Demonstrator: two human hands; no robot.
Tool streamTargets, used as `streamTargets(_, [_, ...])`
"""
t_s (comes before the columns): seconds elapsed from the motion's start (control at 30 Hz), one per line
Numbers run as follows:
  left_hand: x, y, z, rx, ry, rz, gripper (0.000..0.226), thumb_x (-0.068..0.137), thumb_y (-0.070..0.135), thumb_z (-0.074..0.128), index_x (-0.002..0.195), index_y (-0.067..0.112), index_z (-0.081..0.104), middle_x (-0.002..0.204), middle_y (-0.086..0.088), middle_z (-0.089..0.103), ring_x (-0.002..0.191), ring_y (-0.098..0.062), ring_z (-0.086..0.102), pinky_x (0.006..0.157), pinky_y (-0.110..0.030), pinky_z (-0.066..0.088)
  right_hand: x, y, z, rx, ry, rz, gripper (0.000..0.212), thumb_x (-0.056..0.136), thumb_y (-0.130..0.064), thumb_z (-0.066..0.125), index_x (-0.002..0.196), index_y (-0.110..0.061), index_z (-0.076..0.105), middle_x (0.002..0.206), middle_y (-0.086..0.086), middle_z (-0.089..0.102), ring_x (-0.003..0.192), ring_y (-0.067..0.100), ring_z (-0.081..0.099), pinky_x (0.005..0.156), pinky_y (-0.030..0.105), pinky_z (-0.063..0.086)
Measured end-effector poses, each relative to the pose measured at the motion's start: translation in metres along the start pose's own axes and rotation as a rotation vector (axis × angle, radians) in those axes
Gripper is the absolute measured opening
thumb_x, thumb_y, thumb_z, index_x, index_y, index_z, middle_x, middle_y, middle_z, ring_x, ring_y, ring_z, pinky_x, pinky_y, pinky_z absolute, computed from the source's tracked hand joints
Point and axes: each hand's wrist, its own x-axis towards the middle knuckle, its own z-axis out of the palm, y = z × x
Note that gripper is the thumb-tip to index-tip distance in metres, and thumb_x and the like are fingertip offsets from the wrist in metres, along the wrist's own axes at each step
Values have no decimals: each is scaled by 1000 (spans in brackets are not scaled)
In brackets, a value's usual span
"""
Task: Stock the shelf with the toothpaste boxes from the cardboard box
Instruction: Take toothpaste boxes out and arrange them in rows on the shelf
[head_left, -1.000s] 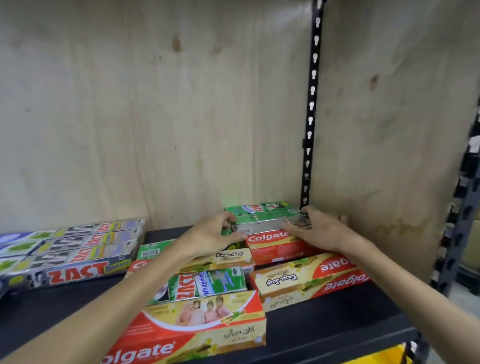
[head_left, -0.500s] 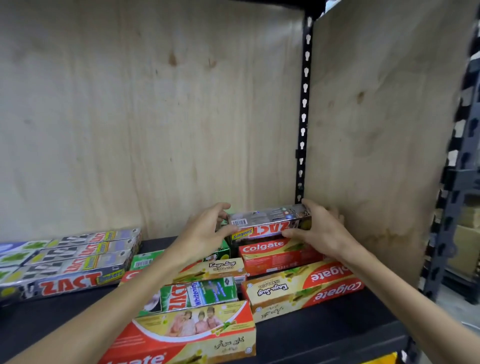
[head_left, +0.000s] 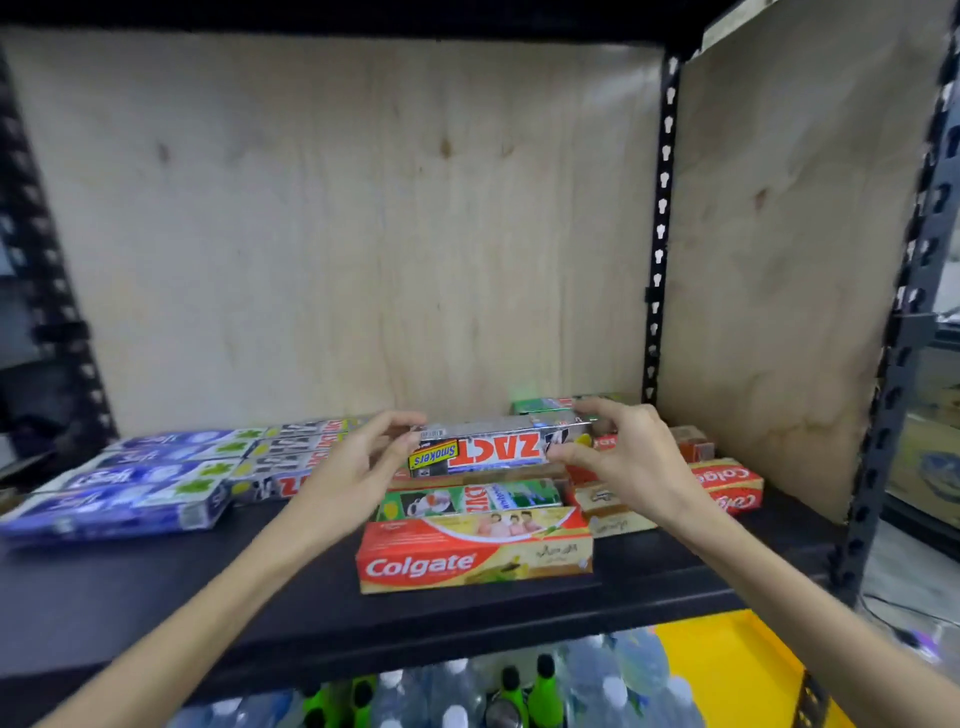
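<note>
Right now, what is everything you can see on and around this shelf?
Silver Zact Smokers box: one, silver with red lettering, held at both ends above the middle pile.
Colgate box: one at the front, red and gold; more red ones at the right.
Green Zact box: one, green, just behind the front Colgate box.
Blue boxes: several, blue, lying in a row at the left.
Silver Zact boxes: several, silver, between the blue row and the middle pile.
Shelf: one, black, plywood back.
Bottles: many, clear and green, on the level below.
Left hand: on the held box's left end.
Right hand: on its right end.
</note>
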Motion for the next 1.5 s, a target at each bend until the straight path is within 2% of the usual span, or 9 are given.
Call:
streamTargets(0.33, [-128, -34, -114, -8, 308, -88, 24, 101, 30, 52, 114, 23, 72, 117, 18, 71, 113, 5, 61, 95, -6, 41, -58, -114, 95, 114, -170, -194, 63, 72, -63, 77, 129, -40, 62, 97, -12, 58, 105, 9, 46, 78, 20, 37])
streamTargets(0.47, [-167, -55, -155, -27, 322, -167, 25, 100, 31, 54, 110, 22, 75, 111, 13, 75, 111, -4, 66, 97, -18, 47, -71, -148, 129, -25, -204, -348, 63, 75, -54, 80, 133, -37, 59, 107, -7, 53, 113, 17, 42, 92, 34, 38])
streamTargets(0.57, [-182, -72, -178, 71, 298, -201, 28, 101, 37, 51, 108, 25, 76, 110, 14, 75, 107, -4, 67, 100, -34, 50, -77, -163, 148, -153, -259, -460, 62, 80, -67, 68, 132, -36, 58, 110, -8, 53, 113, 15, 37, 96, 34, 33])
streamTargets(0.67, [-185, -80, -186, 183, 251, -263, 32, 102, 46, 46, 103, 30, 74, 104, 17, 75, 95, 1, 66, 95, -34, 49, -75, -164, 155, -264, -263, -516, 67, 81, -81, 51, 131, -37, 59, 116, -13, 61, 119, 13, 37, 103, 37, 26])
streamTargets(0.93, [-142, -80, -175, 117, 143, -440, 58, 95, 70, 36, 112, 28, 73, 120, 16, 68, 117, -4, 58, 100, -27, 39, -56, -144, 149, -224, -384, -342, 93, 71, -98, 19, 134, -39, 55, 122, -10, 62, 123, 13, 45, 111, 41, 27])
streamTargets(1.07, [-150, -85, -170, 5, 136, -307, 23, 95, 48, 59, 112, 37, 68, 118, 16, 68, 108, 2, 63, 95, -23, 46, -61, -144, 149, -231, -321, -349, 64, 83, -85, 33, 129, -45, 51, 116, -12, 60, 119, 13, 47, 111, 39, 27])
streamTargets(1.2, [-156, -94, -176, -47, 72, -295, 29, 88, 33, 74, 115, 34, 63, 121, 9, 66, 101, -9, 69, 95, -27, 51, -62, -143, 153, -250, -303, -340, 56, 89, -80, 34, 126, -44, 56, 110, -10, 62, 117, 12, 49, 110, 39, 26])
streamTargets(1.37, [-149, -99, -174, 13, 191, -355, 28, 89, 55, 64, 105, 32, 66, 104, 10, 72, 93, -8, 69, 95, -35, 53, -66, -149, 157, -319, -227, -329, 59, 97, -70, 20, 86, -34, 65, 84, -12, 63, 103, 12, 52, 100, 39, 32])
streamTargets(1.5, [-144, -99, -164, 174, 301, -398, 41, 88, 67, 55, 99, 32, 73, 102, 14, 71, 89, -7, 67, 82, -30, 53, -68, -149, 155, -287, -203, -293, 70, 94, -76, 20, 134, -36, 60, 125, -13, 67, 122, 13, 46, 104, 41, 31])
